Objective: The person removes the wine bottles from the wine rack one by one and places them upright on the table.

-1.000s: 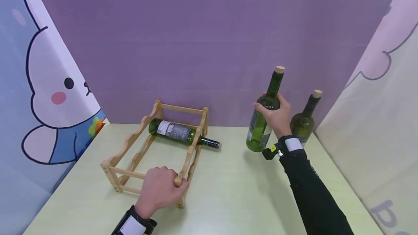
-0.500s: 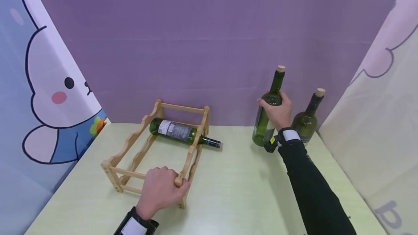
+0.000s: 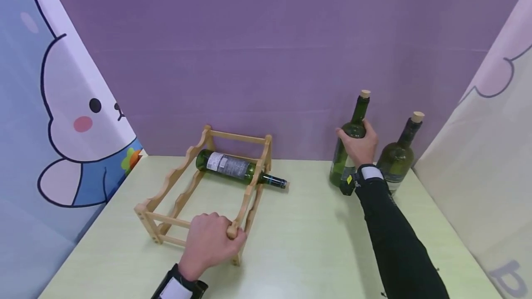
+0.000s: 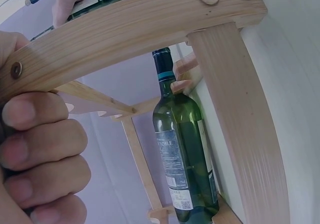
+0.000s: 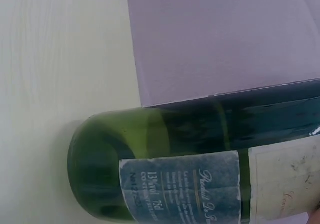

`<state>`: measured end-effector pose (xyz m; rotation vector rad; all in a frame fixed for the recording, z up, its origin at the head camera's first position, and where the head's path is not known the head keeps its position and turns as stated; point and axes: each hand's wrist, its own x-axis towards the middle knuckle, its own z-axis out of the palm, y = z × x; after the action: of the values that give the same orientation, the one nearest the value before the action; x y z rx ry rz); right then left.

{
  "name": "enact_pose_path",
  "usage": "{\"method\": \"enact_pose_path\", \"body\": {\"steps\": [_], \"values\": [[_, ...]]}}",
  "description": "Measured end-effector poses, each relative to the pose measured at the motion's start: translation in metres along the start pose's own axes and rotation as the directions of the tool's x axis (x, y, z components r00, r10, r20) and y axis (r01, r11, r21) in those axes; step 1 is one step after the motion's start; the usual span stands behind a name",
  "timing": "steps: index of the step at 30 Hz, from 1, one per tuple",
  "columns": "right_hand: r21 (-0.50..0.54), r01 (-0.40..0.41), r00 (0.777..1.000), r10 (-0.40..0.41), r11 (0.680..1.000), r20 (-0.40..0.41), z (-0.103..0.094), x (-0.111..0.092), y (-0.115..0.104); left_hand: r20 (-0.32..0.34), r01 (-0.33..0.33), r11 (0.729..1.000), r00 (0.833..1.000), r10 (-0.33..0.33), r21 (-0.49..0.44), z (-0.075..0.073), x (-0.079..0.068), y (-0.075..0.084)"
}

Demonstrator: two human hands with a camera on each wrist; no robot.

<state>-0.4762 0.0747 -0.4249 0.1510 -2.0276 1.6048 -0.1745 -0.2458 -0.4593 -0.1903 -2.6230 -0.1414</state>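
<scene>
My left hand (image 3: 211, 243) grips the near corner of a wooden wine rack (image 3: 178, 171), its fingers curled under the rail (image 4: 125, 29) in the left wrist view. Across the rack's far end lies a green wine bottle (image 3: 228, 166), its neck sticking out to the right. At the back right my right hand (image 3: 360, 147) holds a second green wine bottle (image 3: 354, 129) by its upper body, upright and corked. That bottle's labelled lower part (image 5: 180, 189) fills the right wrist view; its base is at or close to the table, and I cannot tell whether it touches.
A third corked green bottle (image 3: 396, 158) stands just right of my right hand, near the right-hand curtain (image 3: 478, 188). A purple backdrop (image 3: 270, 59) rises behind the pale table (image 3: 303, 225). On the left hangs a cartoon-printed cloth (image 3: 83, 165).
The held bottle has moved a little right, back and downward with my right hand, closer to the third bottle. My left hand keeps its grip on the rack, and the racked bottle stays put.
</scene>
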Motion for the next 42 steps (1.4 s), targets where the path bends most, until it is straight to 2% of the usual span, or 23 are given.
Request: {"method": "enact_pose_path", "body": {"steps": [7,13,19,23,27,34,42], "values": [[-0.003,0.016,1.000,-0.016,1.000,-0.011,-0.001,-0.003,0.008,0.014,0.019,1.000,1.000,-0.019,-0.001,-0.002,0.001,0.002],[0.001,0.022,1.000,-0.022,1.000,-0.017,-0.001,-0.007,0.016,0.001,0.010,1.000,1.000,-0.010,-0.004,-0.001,0.000,0.002],[-0.005,0.045,0.999,-0.045,0.999,-0.028,0.000,-0.010,0.018,0.022,0.021,1.000,1.000,-0.021,-0.002,-0.001,0.000,0.003],[-0.003,0.050,0.999,-0.050,0.999,-0.021,0.000,-0.012,0.019,0.004,0.010,1.000,1.000,-0.010,0.003,-0.002,0.001,0.003],[-0.012,0.023,1.000,-0.023,1.000,0.004,-0.001,-0.013,0.020,-0.007,0.006,1.000,1.000,-0.006,0.005,-0.002,0.000,0.005],[-0.040,-0.026,0.998,0.028,0.999,0.063,-0.006,-0.014,0.023,0.018,0.025,1.000,1.000,-0.025,-0.008,-0.001,0.000,0.004],[-0.056,-0.086,0.980,0.094,0.995,0.176,-0.017,-0.015,0.014,0.030,0.036,0.999,0.999,-0.035,-0.017,-0.002,0.002,0.004]]}}
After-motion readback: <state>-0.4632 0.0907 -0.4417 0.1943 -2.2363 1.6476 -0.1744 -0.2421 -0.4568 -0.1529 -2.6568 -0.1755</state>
